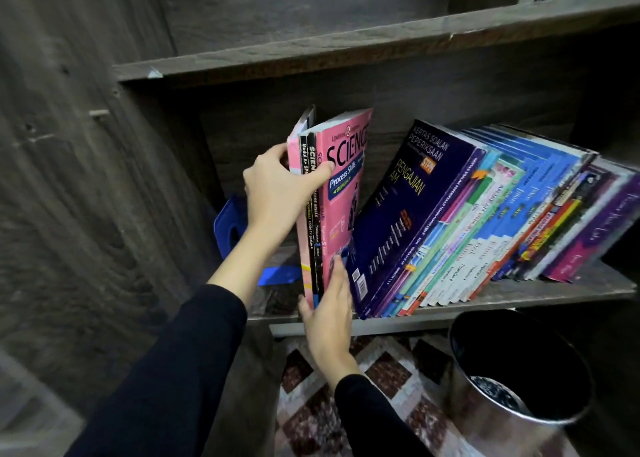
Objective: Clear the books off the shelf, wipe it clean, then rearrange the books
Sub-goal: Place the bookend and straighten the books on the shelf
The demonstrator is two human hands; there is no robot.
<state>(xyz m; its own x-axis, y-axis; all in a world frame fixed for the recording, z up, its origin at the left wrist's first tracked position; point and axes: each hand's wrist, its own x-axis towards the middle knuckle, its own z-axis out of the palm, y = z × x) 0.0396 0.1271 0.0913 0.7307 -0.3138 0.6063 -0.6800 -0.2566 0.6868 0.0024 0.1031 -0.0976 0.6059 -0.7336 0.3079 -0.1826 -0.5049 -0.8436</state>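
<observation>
Pink softcover workbooks (343, 214), likely light, floppy and slippery, are clasped up top by the left grip (273, 193), low down by the right grip (329, 311).

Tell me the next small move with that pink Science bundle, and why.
Probably draw the Science bundle straight out over the shelf front. The left hand grips its top, the right hand pinches its bottom, and a gap separates its top from the leaning dark blue book, so little seems to block it. Many books sit shelved, suggesting clearing.
</observation>
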